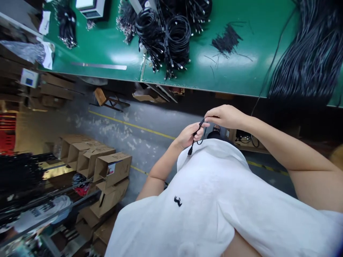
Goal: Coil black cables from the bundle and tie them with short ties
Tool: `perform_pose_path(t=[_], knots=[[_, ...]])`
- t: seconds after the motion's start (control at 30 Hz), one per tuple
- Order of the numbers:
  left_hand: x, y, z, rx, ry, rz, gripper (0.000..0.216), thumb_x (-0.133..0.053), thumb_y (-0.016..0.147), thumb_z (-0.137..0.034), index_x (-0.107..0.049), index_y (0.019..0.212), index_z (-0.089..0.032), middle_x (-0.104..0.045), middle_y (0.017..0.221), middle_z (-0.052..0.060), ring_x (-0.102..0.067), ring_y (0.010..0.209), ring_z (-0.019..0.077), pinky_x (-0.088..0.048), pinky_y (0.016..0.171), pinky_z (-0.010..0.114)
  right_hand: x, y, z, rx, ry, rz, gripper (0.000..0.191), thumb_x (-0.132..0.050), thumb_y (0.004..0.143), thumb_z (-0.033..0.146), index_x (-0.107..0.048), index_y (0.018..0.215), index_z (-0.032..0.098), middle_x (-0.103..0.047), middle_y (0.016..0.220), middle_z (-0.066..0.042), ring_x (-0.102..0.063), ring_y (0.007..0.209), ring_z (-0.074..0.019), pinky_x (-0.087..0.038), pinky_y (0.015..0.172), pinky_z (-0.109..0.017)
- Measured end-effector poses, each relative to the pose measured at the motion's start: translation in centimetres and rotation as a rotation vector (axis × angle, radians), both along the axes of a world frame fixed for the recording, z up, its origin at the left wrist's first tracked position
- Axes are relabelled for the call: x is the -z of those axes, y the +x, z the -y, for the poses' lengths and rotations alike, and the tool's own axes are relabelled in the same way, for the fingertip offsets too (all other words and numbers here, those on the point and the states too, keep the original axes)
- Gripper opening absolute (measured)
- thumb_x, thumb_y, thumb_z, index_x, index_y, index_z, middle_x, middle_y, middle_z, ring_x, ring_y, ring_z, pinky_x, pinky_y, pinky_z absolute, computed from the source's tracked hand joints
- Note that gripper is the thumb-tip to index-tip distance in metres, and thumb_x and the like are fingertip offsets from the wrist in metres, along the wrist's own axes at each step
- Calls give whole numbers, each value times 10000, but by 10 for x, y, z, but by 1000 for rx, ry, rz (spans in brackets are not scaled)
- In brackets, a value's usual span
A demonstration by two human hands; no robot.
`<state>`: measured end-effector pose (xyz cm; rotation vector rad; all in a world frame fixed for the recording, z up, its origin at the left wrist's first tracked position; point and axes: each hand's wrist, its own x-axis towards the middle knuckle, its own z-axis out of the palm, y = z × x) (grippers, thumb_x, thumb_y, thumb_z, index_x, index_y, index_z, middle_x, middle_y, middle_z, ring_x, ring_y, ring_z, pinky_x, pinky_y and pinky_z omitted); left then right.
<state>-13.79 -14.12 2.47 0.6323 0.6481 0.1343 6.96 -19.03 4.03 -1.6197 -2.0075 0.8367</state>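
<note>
White shirt (214, 200) of mine fills the bottom of the view, and just above its hem my two hands meet. My right hand (225, 116) has its fingers closed in a pinch on the upper end of one short black cable (193, 144). My left hand (187, 135) curls shut around the same cable just below. A small loop sags between them and one plug (190, 152) dangles against the shirt. The cable is held in the air over the floor (128, 132), well short of the desk (241, 71).

I judge that I am working this single cable between both hands, bending or gathering it. The next move calls for a steady pinch on top while the lower fingers guide the slack, so the loop does not spring open.

Counting outward: one cable in hand and two hands on it. The desk carries two large coiled bundles (177, 35) at its middle, with smaller ones behind that I cannot count. There is also one heap of thin black ties (227, 39), one long metal strip (99, 66) and one great mass of loose cables (311, 57) at the right. Several open cardboard boxes (107, 167) stand on the floor.
</note>
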Motion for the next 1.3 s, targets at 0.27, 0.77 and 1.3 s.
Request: perform_pose_path(t=[0.27, 0.77, 1.3], knots=[[-28, -19, -23, -185, -85, -37, 393, -377, 1016, -278, -679, 829, -107, -212, 471, -101, -142, 311, 10, -148, 299, 98, 68, 74, 9, 307, -58, -59, 413, -365, 984, 413, -715, 1024, 198, -714, 1119, -62, -630, 1021, -203, -422, 807, -283], [-4, 7, -30, -10, 244, -219, 274, -668, 879, -328, -672, 1032, -101, -720, 828, 74, -698, 752, 130, -532, 692, 210, 24, 20, 45, -192, 80, -35, 410, -338, 1014, 417, -683, 973, 199, -702, 897, -67, -626, 812, -171, -384, 707, -275], [-27, 21, -34, -83, -188, -53, 390, -341, 1017, -231, -630, 782, -117, -188, 454, -116, -113, 275, -7, -125, 308, 94, 56, 88, -8, 43, 108, -106, 379, -399, 980, 422, -712, 1005, 210, -716, 1011, -53, -616, 911, -171, -418, 852, -306]])
